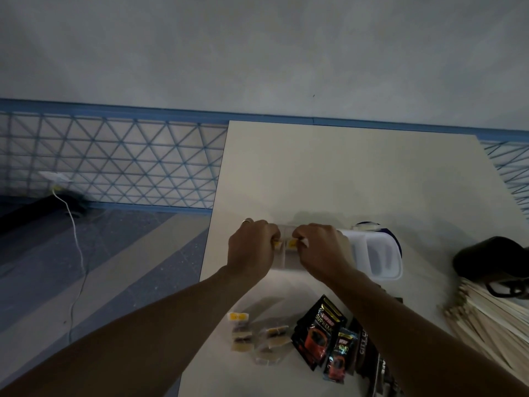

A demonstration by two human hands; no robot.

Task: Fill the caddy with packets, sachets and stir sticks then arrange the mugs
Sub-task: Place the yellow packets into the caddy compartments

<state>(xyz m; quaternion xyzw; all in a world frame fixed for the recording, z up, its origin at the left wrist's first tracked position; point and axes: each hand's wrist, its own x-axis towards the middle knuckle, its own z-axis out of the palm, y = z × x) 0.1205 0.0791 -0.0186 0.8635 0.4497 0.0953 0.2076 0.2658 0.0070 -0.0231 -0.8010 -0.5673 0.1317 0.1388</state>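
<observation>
Dim room, grey wall, blue-lined tile. On the floor at far left a white cable (75,239) trails off a plug. The work is on the cream table (343,173).

- left hand (252,249): fingers curled in tight, pinching one of the yellow-tagged sachets (276,244) at its top, over the left end of the caddy (385,275).
- right hand (320,250): same grip, fingers curled, holding the other sachet just beside the first. The two hands are near touching.
- The caddy sits mid-table. Its left half is under the hands, so I can't tell what's already in there. The two right compartments look bare.
- loose sachets (257,336) and coffee packets (320,333) lie near the front edge, under and between the forearms. None are loaded yet.
- stir sticks (486,319) are piled at right. The dark mug (492,259) is behind them; it's probably a mug, too dim to be sure.

Risks from here:
- Both sachets go in side by side, so tags or strings could snag each other or the divider. One could then lift back out on release.
- The caddy looks like light plastic. Pushing down off-centre at its left end could slide or tip it.
- The right forearm passes right above the packets, and a low pull-back would sweep them toward the front edge.
- The stick pile is loose and at the table's right edge. A careless grab there scatters it or knocks the mug.
</observation>
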